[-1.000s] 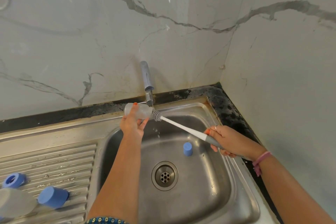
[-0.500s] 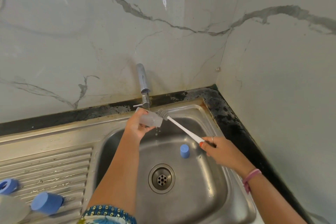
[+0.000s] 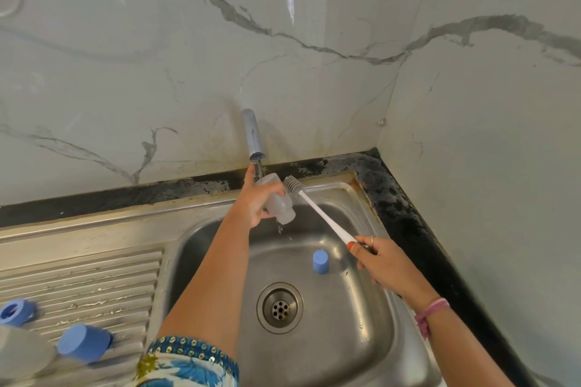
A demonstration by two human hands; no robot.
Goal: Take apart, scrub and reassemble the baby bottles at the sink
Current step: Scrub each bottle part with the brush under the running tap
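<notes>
Far left on the ribbed drainboard [image 3: 94, 280]: one blue ring collar [image 3: 14, 311], then one clear bottle lying down [image 3: 22, 352], blurred, with a blue cap [image 3: 83, 344] at its end. So two bottles total in view, counting the one I hold. My left sleeve [image 3: 188, 361] is patterned blue with a beaded cuff. My left hand [image 3: 256, 198] curls its grip round the clear bottle body [image 3: 278, 201], held tilted under the tap [image 3: 253, 135] at the back of the sink, open mouth pointing down-right; a few drops fall from it. One finger points up toward the spout. One sink [image 3: 371, 339], steel, one drain [image 3: 279, 308] in the middle. One loose blue cap standing upright [image 3: 320, 262] on the basin floor, right of the falling drops. One bottle brush [image 3: 314, 207], white handle, grey bristle head just beside the bottle's base end, outside it. My right hand [image 3: 383, 264] pinches the handle's lower end, fingers wrapped, one ring, one pink band [image 3: 429, 313] on the wrist. Dark surface edge [image 3: 408, 223] runs behind and right of the sink.
</notes>
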